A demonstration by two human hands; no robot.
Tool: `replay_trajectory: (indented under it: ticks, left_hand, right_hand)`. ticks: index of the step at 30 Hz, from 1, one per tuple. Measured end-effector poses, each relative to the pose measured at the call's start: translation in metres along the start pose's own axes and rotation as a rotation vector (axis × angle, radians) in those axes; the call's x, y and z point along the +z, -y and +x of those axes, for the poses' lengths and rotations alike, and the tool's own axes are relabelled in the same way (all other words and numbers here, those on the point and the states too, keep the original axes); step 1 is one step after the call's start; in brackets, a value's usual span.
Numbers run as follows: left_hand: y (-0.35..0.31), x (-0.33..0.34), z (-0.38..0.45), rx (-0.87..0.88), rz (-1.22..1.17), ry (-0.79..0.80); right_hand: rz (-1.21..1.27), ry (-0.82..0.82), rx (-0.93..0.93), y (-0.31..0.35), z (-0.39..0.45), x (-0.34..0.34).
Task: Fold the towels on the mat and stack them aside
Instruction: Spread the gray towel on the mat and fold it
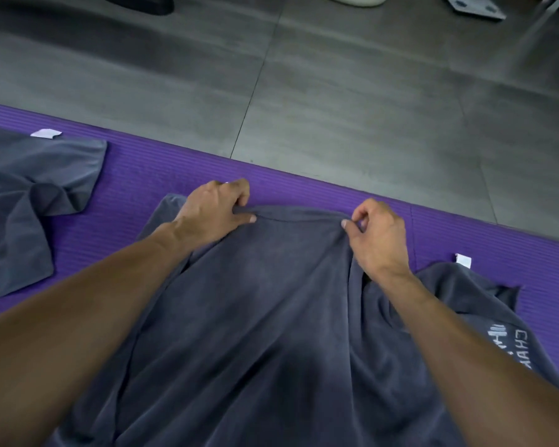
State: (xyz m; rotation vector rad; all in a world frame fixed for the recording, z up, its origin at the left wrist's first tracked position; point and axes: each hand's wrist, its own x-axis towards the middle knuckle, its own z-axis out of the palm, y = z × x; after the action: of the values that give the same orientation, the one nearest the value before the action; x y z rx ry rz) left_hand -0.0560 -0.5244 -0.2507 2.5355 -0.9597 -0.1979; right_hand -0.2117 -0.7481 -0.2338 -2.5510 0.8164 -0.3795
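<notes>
Both hands are pinching the far edge of the same grey towel. The left hand has its thumb and fingers clamped on the hem, knuckles curled. The right hand nips the hem between thumb and forefinger, wrist bent. Arms are stretched forward, bare. That towel is spread over the purple mat, right in the middle. I count three towels: this one, a rumpled one off left, and another on the right with a logo.
</notes>
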Motion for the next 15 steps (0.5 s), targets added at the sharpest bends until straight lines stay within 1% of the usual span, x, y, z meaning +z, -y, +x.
replay_trajectory:
  ticks: [1,2,5,6,7,9,11,13,15]
  left_hand:
    - [0.000,0.004,0.003,-0.030,0.043,-0.031]
    - [-0.001,0.009,0.006,-0.069,0.099,-0.028]
    - [-0.009,0.024,0.006,-0.149,0.294,0.053]
    - [-0.014,0.027,0.006,-0.146,0.322,0.052]
    - [-0.021,0.028,0.007,-0.126,0.330,0.059]
    - [-0.043,0.027,0.011,-0.042,0.305,0.095]
    - [-0.078,0.028,0.017,0.119,0.284,0.089]
    - [-0.124,0.033,0.025,0.309,0.250,0.098]
    - [-0.173,0.044,0.031,0.442,0.232,0.175]
  right_hand:
    - [-0.010,-0.020,0.001,0.000,0.007,0.006]
    - [-0.023,0.013,0.031,-0.001,0.013,0.012]
    - [-0.004,0.261,0.173,-0.007,0.014,0.021]
    - [-0.002,0.287,0.166,-0.011,0.010,0.020]
    - [-0.023,0.277,0.129,-0.013,0.007,0.014]
    - [-0.075,0.241,0.070,-0.024,0.005,-0.006]
    - [-0.144,0.251,0.074,-0.050,0.006,-0.034]
    - [-0.308,0.287,0.108,-0.087,0.006,-0.065]
    - [-0.457,0.354,0.163,-0.126,0.003,-0.093]
